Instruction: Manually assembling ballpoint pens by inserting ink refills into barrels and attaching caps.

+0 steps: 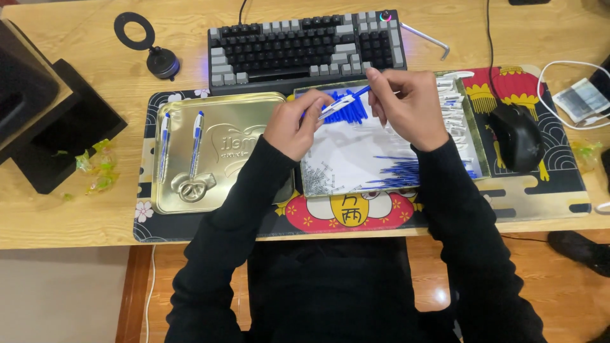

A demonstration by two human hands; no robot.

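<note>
In the head view, a white-and-blue pen [338, 105] is gripped at both ends: the left hand [293, 124] is closed on its barrel, the right hand [406, 105] pinched on its blue tip. It is held above a shallow tray [356, 162] of pen parts. Two finished pens [196, 143] are laid in the gold tin lid [219, 152] at left; many blue caps [351, 112] and refills [399, 171] are left unused on the counter [76, 209].

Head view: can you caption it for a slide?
Two hands fit a pen together above a parts tray.
</note>
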